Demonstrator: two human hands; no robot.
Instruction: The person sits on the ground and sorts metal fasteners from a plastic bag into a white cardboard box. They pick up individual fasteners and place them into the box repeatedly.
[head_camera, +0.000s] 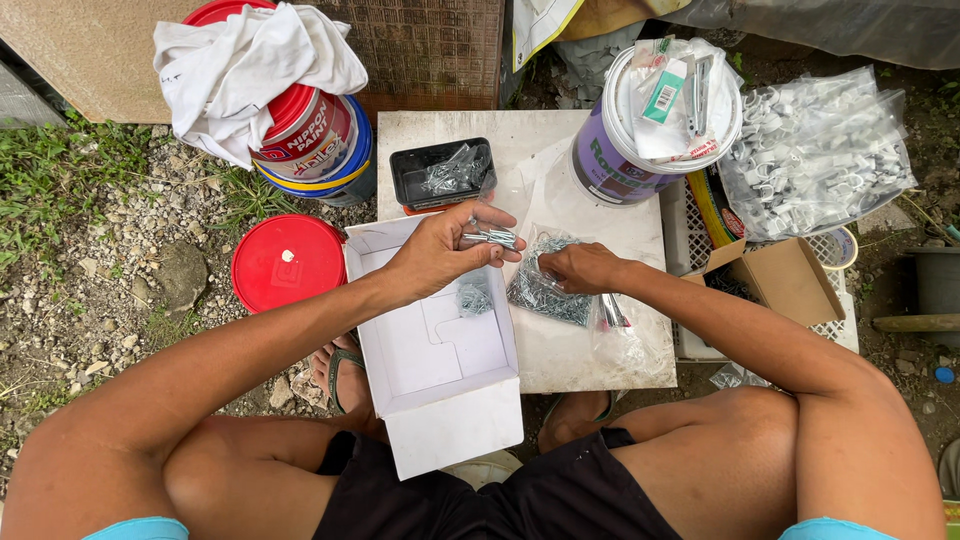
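The left hand (440, 250) is closed around a small bundle of silver screws (492, 237), pinched between thumb and fingers and held just above the far edge of an open white cardboard box (440, 400). A few more screws (473, 298) lie inside that box, near its far right corner. The right hand (582, 268) is curled shut over a clear plastic bag of screws (545, 292) that rests on a pale square board (580, 350); its fingertips press into the pile, though which pieces it grips cannot be told. Beyond the hands, a black tray (440, 172) with metal fasteners sits on the board, beside a purple paint bucket (610, 160). To the right lies a large bag of white cable clips (820, 150). A red lid (288, 262) rests on the gravel to the left of the box.
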